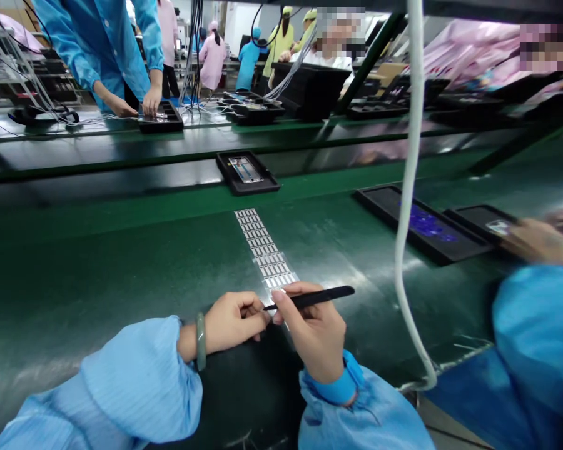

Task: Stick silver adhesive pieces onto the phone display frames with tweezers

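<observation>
Watching remotely: right hand (pixel 319 331) clamped on a black pointed tool (pixel 326 297), tip beside the curled left hand (pixel 232 322); whether that pinches anything, I can't tell. Patterned sheet (pixel 265 244) flat on green bench (pixel 159 269), running beyond both. My worry: a slip pricks fingers.

The right hand (pixel 316 331) grips black tweezers (pixel 326 295), tip directed at the fingertips of the left hand (pixel 237 322). From where I stand, the left fingers are curled together; any item between them is hidden. A sheet of small silvery rectangular pieces (pixel 261 242), arranged in rows, extends forward from the hands across the green worktop (pixel 145 269). Beyond its far end sits a black tray (pixel 225 177) containing a phone-sized frame (pixel 245 170). To the right, behind a hanging white cable (pixel 407 181), a second black tray (pixel 378 205) holds blue pieces (pixel 426 224); a co-worker's blurred hand (pixel 537 240) is near it.
</observation>
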Tool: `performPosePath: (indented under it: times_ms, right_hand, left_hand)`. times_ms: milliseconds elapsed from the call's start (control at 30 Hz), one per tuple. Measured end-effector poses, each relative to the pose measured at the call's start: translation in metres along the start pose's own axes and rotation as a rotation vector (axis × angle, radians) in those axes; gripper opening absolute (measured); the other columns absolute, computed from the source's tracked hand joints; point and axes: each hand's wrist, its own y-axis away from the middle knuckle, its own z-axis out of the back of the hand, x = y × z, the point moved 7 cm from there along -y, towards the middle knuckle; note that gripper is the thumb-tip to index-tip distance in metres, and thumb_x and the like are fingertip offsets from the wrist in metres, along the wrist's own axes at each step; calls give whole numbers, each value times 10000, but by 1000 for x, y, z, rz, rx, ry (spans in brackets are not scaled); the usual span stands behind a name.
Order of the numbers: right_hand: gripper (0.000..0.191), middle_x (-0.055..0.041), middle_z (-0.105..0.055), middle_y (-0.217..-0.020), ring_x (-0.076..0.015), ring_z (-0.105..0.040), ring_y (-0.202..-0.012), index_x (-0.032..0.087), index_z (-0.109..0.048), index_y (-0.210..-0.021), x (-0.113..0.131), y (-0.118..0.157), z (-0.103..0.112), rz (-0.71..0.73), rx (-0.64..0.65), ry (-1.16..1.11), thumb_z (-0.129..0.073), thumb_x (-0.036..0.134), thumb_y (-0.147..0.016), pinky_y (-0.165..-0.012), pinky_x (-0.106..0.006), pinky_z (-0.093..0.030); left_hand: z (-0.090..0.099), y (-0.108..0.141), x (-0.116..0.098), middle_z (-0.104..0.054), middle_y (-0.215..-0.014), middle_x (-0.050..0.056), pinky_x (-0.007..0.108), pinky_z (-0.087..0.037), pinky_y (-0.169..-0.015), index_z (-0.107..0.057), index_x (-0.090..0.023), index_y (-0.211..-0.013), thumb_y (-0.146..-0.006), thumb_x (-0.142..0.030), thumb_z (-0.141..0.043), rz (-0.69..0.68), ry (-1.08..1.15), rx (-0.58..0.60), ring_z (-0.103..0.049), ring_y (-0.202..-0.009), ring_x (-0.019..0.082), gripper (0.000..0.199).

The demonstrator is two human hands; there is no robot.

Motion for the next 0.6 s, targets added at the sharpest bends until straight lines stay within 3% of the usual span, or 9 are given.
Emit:
performPosePath:
  times_ms: [167,267,467,600]
  right_hand:
    - [167,64,-542,-503,-100,-548,-381,206,-540,-798,2,-1,-5,-4,91,-49,-678,294,-762,-398,-201,-472]
    - [187,61,-553,-513,-86,-524,-350,202,-531,-772,-2,-1,-4,-65,83,-102,-685,306,-756,-365,-186,-451]
    - [229,39,-624,-590,-68,-498,-343,203,-523,-776,-12,-4,4,-163,-8,-358,-702,341,-741,-342,-174,-423]
    - [230,10,-671,-678,-80,-575,-446,195,-553,-768,-15,-11,13,-187,-142,-521,-718,349,-724,-462,-197,-504]
  left_hand:
    - [-1,2,0,-527,-549,-31,141,-376,-457,-480,-143,-642,-751,-252,-561,52,-29,82,-544,-479,74,173]
    - [-1,2,1,-541,-567,-29,125,-357,-432,-477,-141,-645,-760,-237,-560,97,-48,130,-543,-473,64,171]
    - [-6,5,6,-594,-614,4,117,-336,-341,-559,-125,-699,-759,-276,-586,177,-126,260,-543,-447,80,165]
    - [-4,4,6,-617,-645,18,132,-342,-306,-584,-120,-804,-794,-308,-560,163,-175,278,-535,-416,91,190]
